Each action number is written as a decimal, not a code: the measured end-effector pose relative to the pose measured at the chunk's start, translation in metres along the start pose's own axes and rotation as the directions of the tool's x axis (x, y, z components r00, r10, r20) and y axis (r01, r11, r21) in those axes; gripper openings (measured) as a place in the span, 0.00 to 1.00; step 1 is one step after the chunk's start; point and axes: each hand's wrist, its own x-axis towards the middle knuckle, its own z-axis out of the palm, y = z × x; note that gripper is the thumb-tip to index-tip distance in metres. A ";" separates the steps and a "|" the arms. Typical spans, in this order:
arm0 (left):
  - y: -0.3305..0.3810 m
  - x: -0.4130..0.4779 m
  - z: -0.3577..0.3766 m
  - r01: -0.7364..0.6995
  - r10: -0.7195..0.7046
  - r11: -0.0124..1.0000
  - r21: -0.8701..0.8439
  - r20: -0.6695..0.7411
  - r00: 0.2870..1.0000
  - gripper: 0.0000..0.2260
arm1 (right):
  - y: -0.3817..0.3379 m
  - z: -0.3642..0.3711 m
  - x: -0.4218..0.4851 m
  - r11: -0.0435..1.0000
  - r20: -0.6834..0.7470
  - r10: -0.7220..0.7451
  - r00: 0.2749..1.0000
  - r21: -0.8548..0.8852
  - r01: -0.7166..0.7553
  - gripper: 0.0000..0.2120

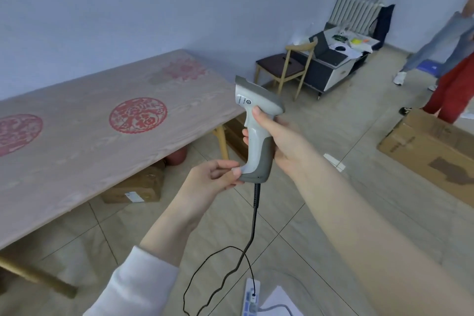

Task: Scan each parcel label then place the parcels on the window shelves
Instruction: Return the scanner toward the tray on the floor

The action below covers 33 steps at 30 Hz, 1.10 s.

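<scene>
Room: tiled floor, pale blue walls, a long wooden table (pixel 77 151) at left with red paper-cut rounds on its top; no window shelves in our view.
Tool: handheld scanner (pixel 256 131), grey and white, upright before us, head at the far end, handle pointing down towards us.
Cable: black cord (pixel 254 218) drops from the handle's base and loops down to a power strip (pixel 250 297) on the floor at the near edge.
Right hand (pixel 284 141): we have it closed round the handle from the right, forefinger laid high by the trigger.
Left hand (pixel 213 174): thumb and fingertips pinch the handle's foot, just above the cord; a light hold, steadying only.
Parcel: one taped brown box (pixel 136 187) lies on the floor under the table, down and left of the scanner, white label facing us.
Relation: we judge the left hand nearer the box; the scanner head points away from it and would need to tilt down and left.
Other: larger cardboard carton (pixel 431 149) at far right; another person stands behind it.
</scene>
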 end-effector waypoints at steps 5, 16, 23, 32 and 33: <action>-0.007 0.046 0.038 0.028 -0.028 1.000 0.001 0.014 1.000 0.07 | -0.013 -0.047 0.038 0.999 0.034 0.035 0.999 0.013 -0.036 0.05; 0.003 0.186 0.067 0.048 -0.048 0.999 0.007 0.090 0.995 0.11 | -0.045 -0.089 0.165 0.999 -0.037 0.041 0.998 -0.005 -0.041 0.10; 0.024 0.280 0.066 0.060 -0.060 0.998 -0.005 0.098 0.993 0.09 | -0.076 -0.084 0.251 0.999 -0.091 0.036 0.995 -0.014 -0.038 0.06; 0.033 0.373 0.113 0.100 -0.105 0.994 0.038 0.172 0.979 0.08 | -0.105 -0.145 0.331 0.997 -0.174 0.074 0.982 0.005 -0.075 0.09; 0.031 0.385 0.122 0.106 -0.111 0.994 0.038 0.173 0.979 0.08 | -0.109 -0.154 0.342 0.997 -0.166 0.078 0.983 0.010 -0.078 0.09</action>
